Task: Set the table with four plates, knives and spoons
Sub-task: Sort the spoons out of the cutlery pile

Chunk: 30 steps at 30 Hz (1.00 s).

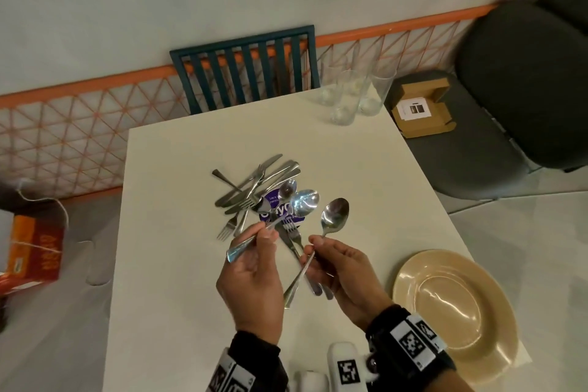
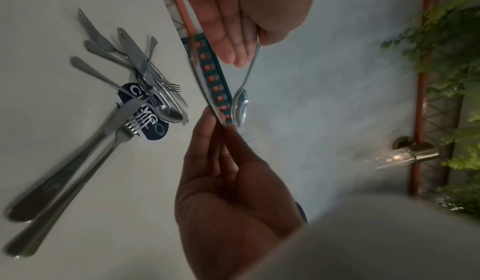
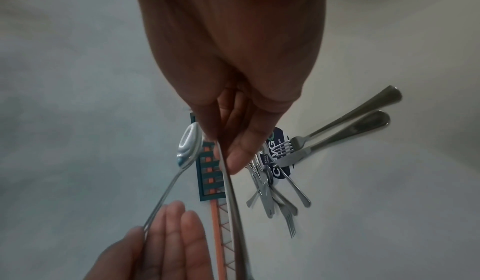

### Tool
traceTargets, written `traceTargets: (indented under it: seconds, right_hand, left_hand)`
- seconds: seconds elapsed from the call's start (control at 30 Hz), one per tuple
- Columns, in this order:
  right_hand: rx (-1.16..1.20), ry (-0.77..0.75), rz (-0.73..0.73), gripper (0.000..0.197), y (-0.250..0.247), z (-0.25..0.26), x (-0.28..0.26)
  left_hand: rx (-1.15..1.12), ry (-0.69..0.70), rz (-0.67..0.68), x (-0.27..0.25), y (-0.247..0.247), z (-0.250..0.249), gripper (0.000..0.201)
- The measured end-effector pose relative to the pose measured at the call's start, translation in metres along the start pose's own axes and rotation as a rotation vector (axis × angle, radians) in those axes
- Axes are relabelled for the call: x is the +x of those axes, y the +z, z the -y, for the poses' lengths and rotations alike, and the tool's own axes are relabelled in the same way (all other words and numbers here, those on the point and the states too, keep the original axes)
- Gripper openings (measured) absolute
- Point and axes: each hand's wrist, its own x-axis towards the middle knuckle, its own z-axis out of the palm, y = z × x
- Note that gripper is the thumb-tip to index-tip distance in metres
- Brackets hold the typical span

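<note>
Over the white table (image 1: pixel 191 264), my left hand (image 1: pixel 265 232) pinches the shaft of a spoon (image 1: pixel 305 202), its bowl pointing away from me. My right hand (image 1: pixel 313 243) pinches a second spoon (image 1: pixel 335 215) by its neck, handle hanging down toward me. Both spoons are clear of the table. In the left wrist view my left hand (image 2: pixel 221 128) pinches a thin handle while the right-hand spoon (image 2: pixel 240 108) hangs opposite. The right wrist view shows the left-hand spoon (image 3: pixel 189 145). A pile of knives, forks and a spoon (image 1: pixel 254 191) lies behind the hands. A beige plate (image 1: pixel 451 305) sits at the near right.
Three tall clear glasses (image 1: pixel 350 95) stand at the table's far right corner. A teal slatted chair (image 1: pixel 245 67) faces the far edge. On a dark grey seat to the right lies an open cardboard box (image 1: pixel 420 111). A purple sticker (image 1: pixel 280 207) lies under the cutlery.
</note>
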Motion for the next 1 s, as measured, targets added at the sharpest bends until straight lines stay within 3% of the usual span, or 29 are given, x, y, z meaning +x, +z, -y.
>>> traceTargets:
  seconds: [0.27, 0.53, 0.8, 1.0]
  right_hand:
    - [0.001, -0.038, 0.007, 0.021, 0.009, -0.004, -0.005]
    - [0.053, -0.044, 0.052, 0.019, 0.007, 0.002, -0.003]
    - [0.052, 0.007, 0.065, 0.021, -0.006, 0.003, 0.006]
    - [-0.056, 0.004, 0.053, 0.022, -0.019, 0.011, 0.018]
  left_hand:
    - [0.054, 0.011, 0.108, -0.004, -0.009, 0.006, 0.011]
    - [0.085, -0.09, 0.285, -0.017, -0.017, 0.013, 0.016]
    - [0.213, 0.045, 0.423, -0.018, -0.021, 0.031, 0.022]
    - [0.254, -0.104, 0.613, -0.012, -0.022, 0.028, 0.018]
